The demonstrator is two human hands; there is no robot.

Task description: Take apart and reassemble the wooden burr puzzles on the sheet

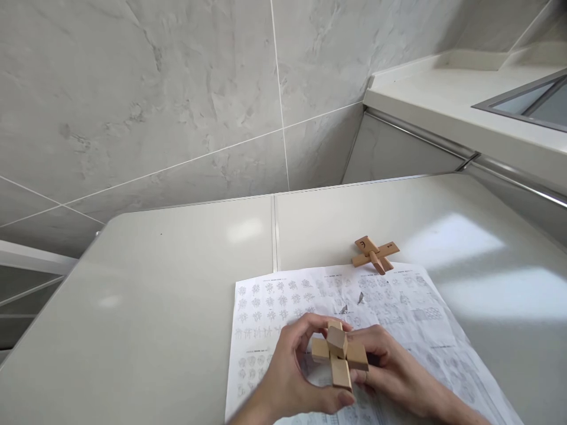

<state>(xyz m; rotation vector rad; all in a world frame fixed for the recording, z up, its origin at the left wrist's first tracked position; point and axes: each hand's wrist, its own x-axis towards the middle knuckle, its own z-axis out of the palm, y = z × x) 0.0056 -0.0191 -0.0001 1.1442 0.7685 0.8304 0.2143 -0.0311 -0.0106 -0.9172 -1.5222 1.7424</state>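
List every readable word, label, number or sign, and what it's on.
"3", probably, seen turned: on the wooden cross at the sheet's far edge.
Second mark, another arm of that cross: too small to be sure.
Printed captions on the paper sheet: too small to read.
Held wooden puzzle: no marks visible.

Probably a kitchen: countertop (436, 85), cabinets (396, 150)

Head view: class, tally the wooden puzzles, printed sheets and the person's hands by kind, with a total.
Wooden puzzles: 2 (held puzzle, numbered puzzle)
Printed sheet: 1
Hands: 2 (left hand, right hand)
Total: 5
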